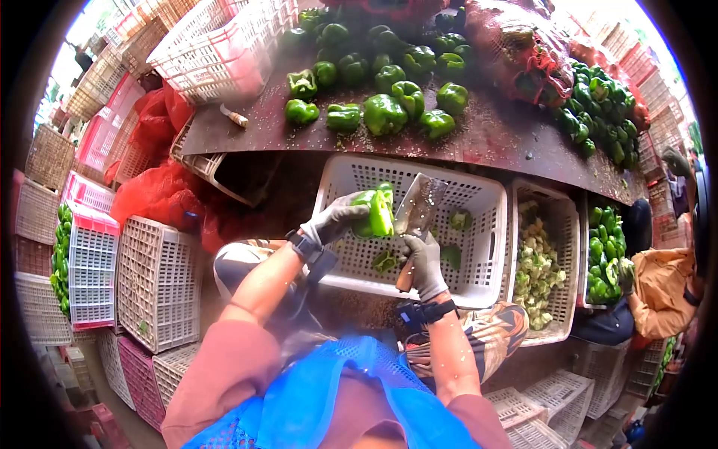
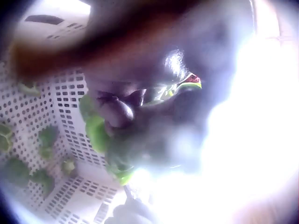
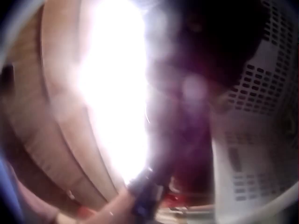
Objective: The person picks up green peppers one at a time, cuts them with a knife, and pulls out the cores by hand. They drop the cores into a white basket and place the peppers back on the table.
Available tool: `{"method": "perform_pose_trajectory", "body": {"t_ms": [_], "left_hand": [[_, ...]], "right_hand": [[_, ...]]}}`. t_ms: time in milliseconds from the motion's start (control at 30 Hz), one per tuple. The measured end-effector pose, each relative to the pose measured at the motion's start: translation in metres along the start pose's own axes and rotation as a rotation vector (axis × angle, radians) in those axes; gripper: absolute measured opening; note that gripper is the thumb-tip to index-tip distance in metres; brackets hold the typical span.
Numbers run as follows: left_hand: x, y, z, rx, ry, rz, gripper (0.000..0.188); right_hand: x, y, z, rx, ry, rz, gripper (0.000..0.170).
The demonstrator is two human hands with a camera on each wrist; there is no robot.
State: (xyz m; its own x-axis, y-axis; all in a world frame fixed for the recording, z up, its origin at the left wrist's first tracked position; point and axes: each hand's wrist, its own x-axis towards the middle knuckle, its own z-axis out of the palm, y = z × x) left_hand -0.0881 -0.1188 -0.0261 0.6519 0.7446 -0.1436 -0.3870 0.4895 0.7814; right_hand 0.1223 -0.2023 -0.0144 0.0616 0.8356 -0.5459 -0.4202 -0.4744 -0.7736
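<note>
In the head view my gloved left hand (image 1: 334,219) grips a green bell pepper (image 1: 380,212) over a white plastic crate (image 1: 490,206). My gloved right hand (image 1: 425,263) holds the wooden handle of a cleaver (image 1: 420,203), its broad stained blade pointing away from me, right beside the pepper. Inside the crate lie a few green pepper pieces (image 1: 451,257). The left wrist view shows the pepper (image 2: 96,133) partly hidden by the dark glove (image 2: 154,133). Glare and shadow hide the right hand's fingers in the right wrist view.
Whole peppers (image 1: 385,114) lie on a seed-strewn board (image 1: 299,138) ahead, with a small knife (image 1: 234,116) at left. A crate of pale trimmings (image 1: 535,277) stands at right, near another person (image 1: 666,280). Stacked crates (image 1: 158,284) and red mesh (image 1: 161,198) fill the left.
</note>
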Motion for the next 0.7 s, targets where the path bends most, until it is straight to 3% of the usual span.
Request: {"method": "perform_pose_trajectory", "body": {"t_ms": [100,133,200,267,300,333,400,533,600,633,667,700], "left_hand": [[0.007,0.008,-0.004,0.124,0.011,-0.035,0.062],[0.01,0.012,-0.006,0.17,-0.011,-0.073,0.061],[0.025,0.032,0.006,0.326,-0.075,-0.144,0.068],[0.041,0.058,0.008,0.724,-0.08,-0.181,0.071],[0.049,0.076,0.011,0.984,-0.079,-0.244,0.073],[0.056,0.089,0.011,1.149,-0.067,-0.303,0.074],[0.075,0.111,-0.005,1.075,-0.008,-0.236,0.075],[0.099,0.186,-0.028,0.55,0.15,0.089,0.078],[0.123,0.208,-0.05,1.32,0.39,0.09,0.078],[0.139,0.209,-0.07,1.393,0.482,0.186,0.08],[0.151,0.208,-0.088,1.426,0.565,0.164,0.081],[0.162,0.209,-0.094,1.745,0.562,0.056,0.081]], "right_hand": [[0.003,0.005,-0.002,0.226,0.025,0.034,0.014],[0.012,0.018,-0.007,-0.126,0.174,-0.132,0.013],[0.028,0.045,-0.038,-0.452,0.121,-0.222,0.014],[0.035,0.055,-0.05,-0.31,0.185,-0.163,0.014],[0.017,0.029,-0.035,-0.198,0.269,-0.067,0.011],[0.026,0.039,-0.045,-0.122,0.269,-0.132,0.009],[0.039,0.056,-0.068,-0.212,0.243,-0.236,0.009],[0.031,0.049,-0.07,-0.157,0.207,-0.095,0.01],[0.027,0.046,-0.067,-0.177,0.187,-0.092,0.01],[0.027,0.045,-0.066,-0.149,0.171,-0.046,0.009],[0.025,0.044,-0.062,-0.149,0.159,-0.043,0.009],[0.023,0.042,-0.058,-0.144,0.163,-0.029,0.01]]}}
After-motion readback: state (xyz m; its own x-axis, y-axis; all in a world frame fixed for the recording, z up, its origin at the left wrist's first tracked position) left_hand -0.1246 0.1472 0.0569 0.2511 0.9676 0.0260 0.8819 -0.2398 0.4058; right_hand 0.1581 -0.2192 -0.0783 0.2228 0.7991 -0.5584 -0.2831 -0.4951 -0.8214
